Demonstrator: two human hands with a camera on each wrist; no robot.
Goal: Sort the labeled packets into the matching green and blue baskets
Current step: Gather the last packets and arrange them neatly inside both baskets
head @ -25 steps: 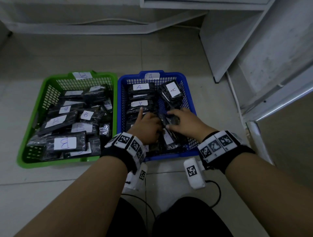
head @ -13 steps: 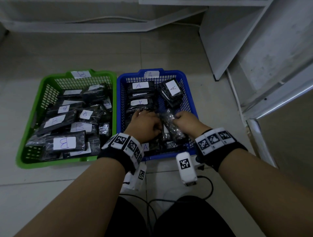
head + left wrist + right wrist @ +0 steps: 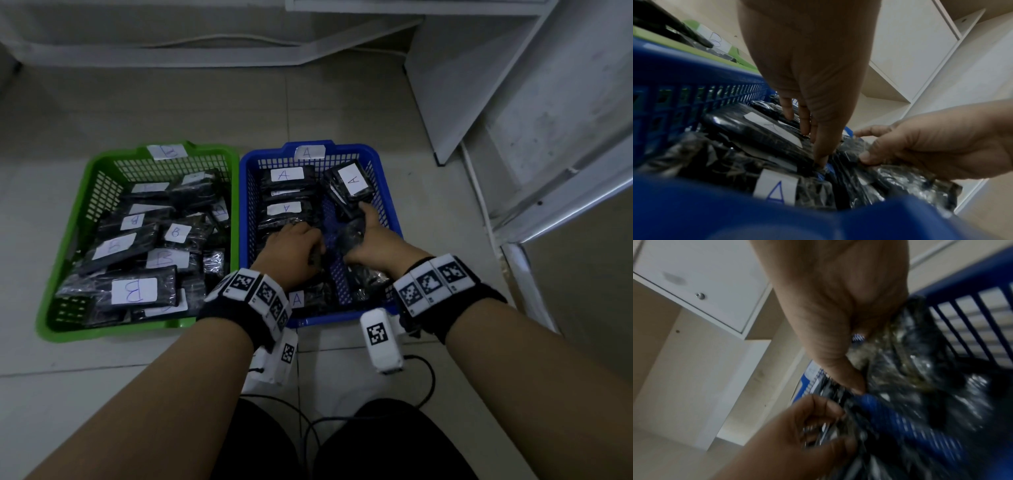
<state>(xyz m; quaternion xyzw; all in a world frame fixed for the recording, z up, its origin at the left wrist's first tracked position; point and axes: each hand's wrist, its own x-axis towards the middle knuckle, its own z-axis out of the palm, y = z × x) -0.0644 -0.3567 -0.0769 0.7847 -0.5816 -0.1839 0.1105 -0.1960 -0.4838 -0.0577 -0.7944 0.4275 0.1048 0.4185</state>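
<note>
Head view shows two baskets standing side by side on the tiled floor [image 3: 342, 113], touching along their long sides: a green basket [image 3: 85, 205] with a paper tag marked B on its far rim, and a blue basket [image 3: 383, 192] tagged A. Black plastic-wrapped packets with white B labels [image 3: 133, 291] lie heaped in the green one; packets marked A [image 3: 286, 174] lie stacked in the blue one. Both hands are down inside the blue basket. From the left wrist, the left hand [image 3: 809, 78] reaches down with straight, relaxed fingers whose tips press among the packets, not closed round any of them. The right hand [image 3: 371, 243] has fingers and thumb curled round a crinkled black packet [image 3: 906, 177] near the basket's right wall, lifted slightly above the pile. Right wrist view is blurred, showing only the thumb pressed on shiny wrapping.
</note>
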